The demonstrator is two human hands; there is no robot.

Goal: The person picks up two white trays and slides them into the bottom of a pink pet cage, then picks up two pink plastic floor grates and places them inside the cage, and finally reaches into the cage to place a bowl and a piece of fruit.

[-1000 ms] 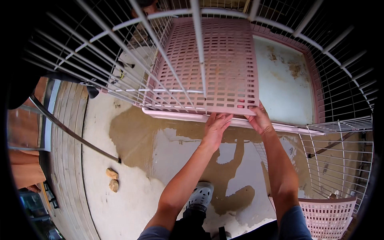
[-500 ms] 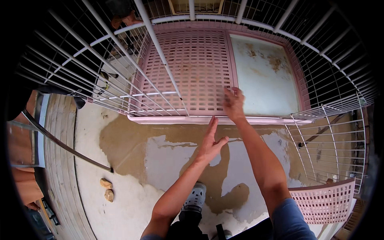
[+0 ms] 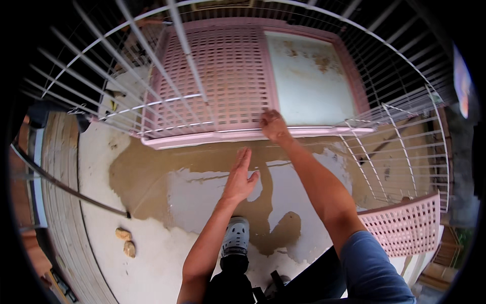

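Where the view begins at the lower edge, a blue short sleeve (image 3: pixel 372 263) over the right arm and a grey perforated clog (image 3: pixel 235 238) planted on the wet, mud-stained concrete floor (image 3: pixel 152 253). Just ahead, the left hand (image 3: pixel 240 177), open, fingers stretched and slightly spread, palm turned inward, holding nothing, hanging in the air short of the tray. Beyond it, the right hand (image 3: pixel 273 125), fingers curled down over the near rim of the pink plastic cage tray (image 3: pixel 253 136), gripping that lip. Tray lying flat inside the white wire cage (image 3: pixel 152 96), near edge toward the person; left half covered by a pink lattice grid panel (image 3: pixel 217 76), right half bare, a stained pale bottom (image 3: pixel 309 81). Off to the left on the floor, two small tan stones (image 3: pixel 125 242) side by side, and a thin dark pipe (image 3: pixel 66 185) running diagonally. Lower right, a second pink lattice panel (image 3: pixel 400 225) standing on edge, well apart from both hands.
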